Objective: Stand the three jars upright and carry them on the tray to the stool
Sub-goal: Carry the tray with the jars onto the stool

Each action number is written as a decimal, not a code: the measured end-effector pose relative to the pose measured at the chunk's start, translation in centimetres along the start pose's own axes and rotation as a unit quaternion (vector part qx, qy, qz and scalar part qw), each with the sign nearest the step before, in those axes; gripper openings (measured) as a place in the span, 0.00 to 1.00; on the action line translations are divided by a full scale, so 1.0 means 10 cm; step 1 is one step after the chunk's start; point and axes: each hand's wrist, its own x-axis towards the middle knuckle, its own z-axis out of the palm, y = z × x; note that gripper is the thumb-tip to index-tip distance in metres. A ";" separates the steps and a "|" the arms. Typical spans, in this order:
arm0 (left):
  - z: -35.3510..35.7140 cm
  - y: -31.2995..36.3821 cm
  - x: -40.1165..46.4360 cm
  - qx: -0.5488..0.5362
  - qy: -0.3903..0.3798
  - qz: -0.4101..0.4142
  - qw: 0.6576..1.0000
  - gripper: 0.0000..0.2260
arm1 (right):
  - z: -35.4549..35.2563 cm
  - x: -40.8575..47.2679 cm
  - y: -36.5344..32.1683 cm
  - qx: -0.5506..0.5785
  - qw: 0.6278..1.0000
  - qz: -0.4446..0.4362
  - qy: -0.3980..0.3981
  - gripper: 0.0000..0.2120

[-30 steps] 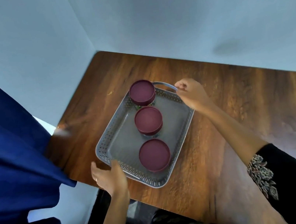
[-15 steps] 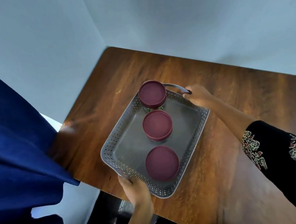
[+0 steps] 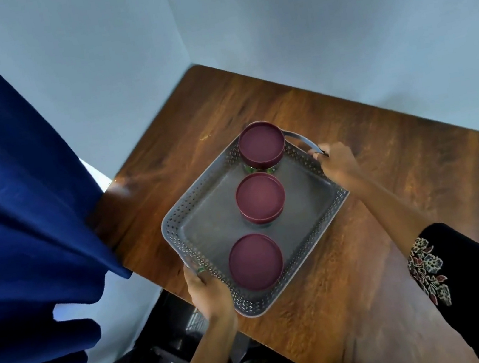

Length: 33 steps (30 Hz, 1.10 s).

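A wooden table (image 3: pixel 390 189) fills a corner of pale walls, with a blue curtain (image 3: pixel 13 185) beside it. On it the tray (image 3: pixel 208 227) carries three jars (image 3: pixel 260 197) upright in a row between the hands: the left hand (image 3: pixel 207 293) is curled round the near rim, the right hand (image 3: pixel 337 162) closed on the far handle (image 3: pixel 300 140). The jars look top-heavy and likely to slide on a smooth floor, so the stiff tray wants holding level at both ends.

Three upright jars with maroon lids (far (image 3: pixel 261 145), middle (image 3: pixel 260 197), near (image 3: pixel 255 262)) stand in a row inside a grey perforated tray (image 3: pixel 204 227) with handles.
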 end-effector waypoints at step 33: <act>-4.26 -2.08 0.16 -0.163 0.246 -0.013 0.955 0.17 | 2.56 -3.66 -1.64 0.011 0.988 -0.147 -0.052 0.12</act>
